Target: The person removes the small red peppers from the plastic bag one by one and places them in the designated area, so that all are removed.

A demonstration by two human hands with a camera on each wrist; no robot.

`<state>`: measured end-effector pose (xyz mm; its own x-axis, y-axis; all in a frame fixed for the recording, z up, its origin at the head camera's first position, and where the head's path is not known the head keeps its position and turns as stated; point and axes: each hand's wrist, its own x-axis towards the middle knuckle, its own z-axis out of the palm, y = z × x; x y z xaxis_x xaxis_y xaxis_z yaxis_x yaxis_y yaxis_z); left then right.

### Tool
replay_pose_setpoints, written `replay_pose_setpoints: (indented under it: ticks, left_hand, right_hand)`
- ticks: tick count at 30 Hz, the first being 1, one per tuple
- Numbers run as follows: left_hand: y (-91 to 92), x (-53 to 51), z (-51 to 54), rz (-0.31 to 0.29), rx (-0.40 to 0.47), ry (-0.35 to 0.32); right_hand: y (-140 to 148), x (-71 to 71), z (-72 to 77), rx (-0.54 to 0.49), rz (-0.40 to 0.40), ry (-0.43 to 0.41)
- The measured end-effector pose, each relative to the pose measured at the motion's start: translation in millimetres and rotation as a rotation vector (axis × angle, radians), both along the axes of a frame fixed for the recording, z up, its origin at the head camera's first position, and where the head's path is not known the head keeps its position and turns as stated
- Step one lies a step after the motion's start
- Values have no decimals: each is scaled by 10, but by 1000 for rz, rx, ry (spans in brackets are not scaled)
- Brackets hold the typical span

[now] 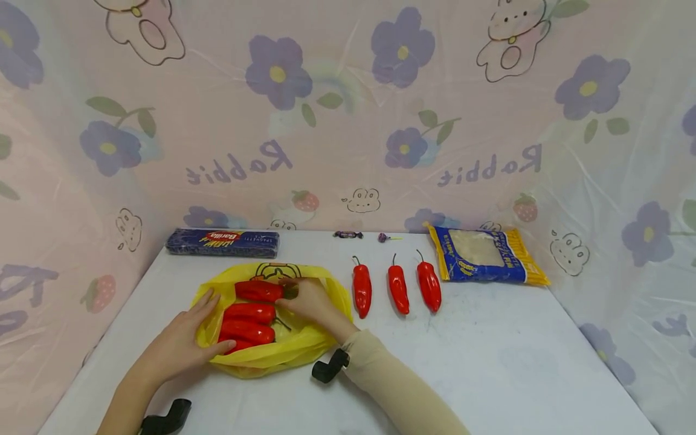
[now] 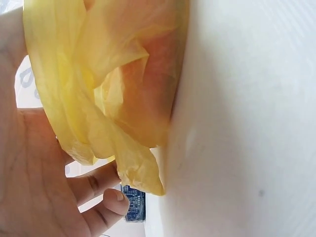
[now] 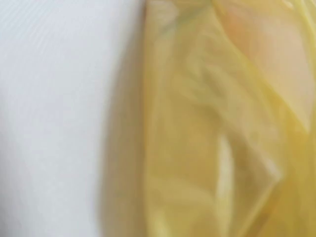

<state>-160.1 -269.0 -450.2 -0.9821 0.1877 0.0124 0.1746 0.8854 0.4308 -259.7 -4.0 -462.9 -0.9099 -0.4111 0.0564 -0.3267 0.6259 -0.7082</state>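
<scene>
— Patterned cloth backdrop (image 1: 337, 145), rear, beyond both sets of fingers; white worktop (image 1: 489, 362) beneath. What do I have on the left?

— Item: left hand (image 1: 182, 338), fingers spread wide against the left edge of a yellow bag (image 1: 261, 364). I judge this braces the soft plastic, which would likely sag unaided.

— And the right?

— Item: right hand (image 1: 309, 301), fingers narrow, pinching the stem end of one red pepper (image 1: 257, 292) inside the bag; presumably held there because that end faces those fingers. My right wrist view gives blurred plastic only.

— Other contents?

— Item: at least three bagged peppers (image 1: 250, 313), between the two hands, nearer the left thumb.

— Outside it?

— Item: three loose peppers (image 1: 399, 292), right of the right fingers, spaced side by side, perhaps for easy reach. Beyond the fingers, probably out of their way: spaghetti packet (image 1: 190, 243), wrapped sweet (image 1: 348, 234), lollipop (image 1: 383, 238), blue-and-yellow packet (image 1: 478, 251).
</scene>
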Motion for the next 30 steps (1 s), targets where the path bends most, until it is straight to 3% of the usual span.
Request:
replay_pose_setpoints:
  ticks: [9, 20, 30]
  left_hand:
    - [-5, -11, -18, -8, 8, -1]
    - [-11, -11, -29, -7, 5, 1]
    - [-14, -12, -32, -10, 5, 12]
  right_hand:
    - [-14, -15, -39, 7, 7, -7]
    - [-11, -13, -39, 48, 53, 49]
    - [17, 28, -6, 2, 49, 104]
